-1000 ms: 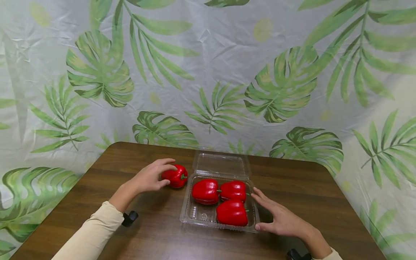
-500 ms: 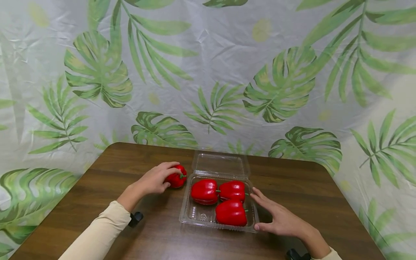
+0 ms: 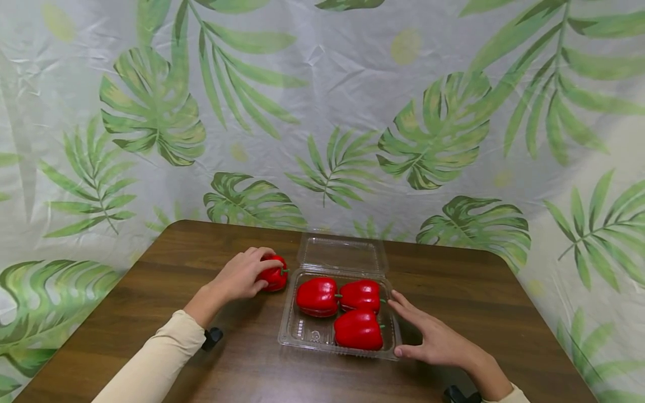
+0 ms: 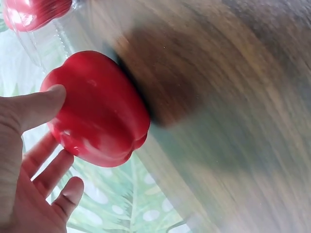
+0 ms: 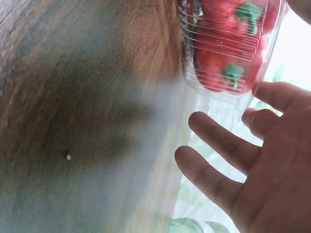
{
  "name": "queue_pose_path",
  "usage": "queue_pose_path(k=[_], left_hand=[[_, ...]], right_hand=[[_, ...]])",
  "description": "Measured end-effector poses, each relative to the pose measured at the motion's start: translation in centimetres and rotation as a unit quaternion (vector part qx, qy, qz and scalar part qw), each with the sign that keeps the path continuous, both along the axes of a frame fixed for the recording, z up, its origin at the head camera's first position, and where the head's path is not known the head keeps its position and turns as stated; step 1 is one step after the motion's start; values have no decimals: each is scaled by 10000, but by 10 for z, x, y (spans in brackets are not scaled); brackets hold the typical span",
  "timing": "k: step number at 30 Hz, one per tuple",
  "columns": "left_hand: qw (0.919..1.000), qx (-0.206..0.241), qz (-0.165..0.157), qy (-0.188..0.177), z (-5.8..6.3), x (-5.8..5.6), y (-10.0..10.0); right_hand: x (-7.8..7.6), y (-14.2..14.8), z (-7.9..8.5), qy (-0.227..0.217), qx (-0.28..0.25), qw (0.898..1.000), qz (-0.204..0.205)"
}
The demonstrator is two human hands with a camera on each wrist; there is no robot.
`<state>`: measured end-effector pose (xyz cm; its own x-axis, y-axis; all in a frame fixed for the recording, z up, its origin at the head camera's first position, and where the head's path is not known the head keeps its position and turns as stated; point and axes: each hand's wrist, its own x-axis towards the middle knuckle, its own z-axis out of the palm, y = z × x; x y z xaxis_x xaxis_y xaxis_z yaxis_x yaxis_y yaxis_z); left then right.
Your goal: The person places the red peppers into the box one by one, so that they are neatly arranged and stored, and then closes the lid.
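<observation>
My left hand (image 3: 240, 275) grips a red bell pepper (image 3: 274, 274) left of a clear plastic clamshell container (image 3: 287, 330). In the left wrist view the thumb presses one side of this bell pepper (image 4: 99, 109), with fingers round the opposite side; its stem is hidden there. The container's lid (image 3: 344, 253) lies folded back. Inside are three more red peppers, one at the back left (image 3: 317, 296), another at the back right (image 3: 360, 295) and a third at the front right (image 3: 359, 330). With fingers spread, my right hand (image 3: 435, 338) touches the container's right rim (image 5: 265, 63).
Everything stands on a dark wood-grain table (image 3: 242, 364) with rounded far corners. Behind it hangs a pale leaf-print cloth (image 3: 322, 112). A black wrist device (image 3: 212, 338) sits under the left cuff, and a similar one (image 3: 461, 395) is at the right wrist.
My left hand has moved a little to the right and its fingers have closed round the pepper. The right hand and the container stay where they were.
</observation>
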<state>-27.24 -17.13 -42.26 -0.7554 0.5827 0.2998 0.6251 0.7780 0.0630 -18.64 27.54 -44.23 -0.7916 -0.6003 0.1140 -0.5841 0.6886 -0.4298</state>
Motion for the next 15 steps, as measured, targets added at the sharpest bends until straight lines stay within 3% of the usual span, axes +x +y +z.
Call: queue_pose_path(k=[3, 8, 15], left_hand=[[9997, 49, 231, -29, -3, 1, 0], [9959, 500, 551, -518, -7, 4, 0], [9932, 530, 628, -823, -5, 3, 2]], right_hand=[[0, -1, 0, 7, -13, 10000, 11], [0, -2, 0, 16, 5, 10000, 49], [0, -1, 0, 87, -13, 10000, -10]])
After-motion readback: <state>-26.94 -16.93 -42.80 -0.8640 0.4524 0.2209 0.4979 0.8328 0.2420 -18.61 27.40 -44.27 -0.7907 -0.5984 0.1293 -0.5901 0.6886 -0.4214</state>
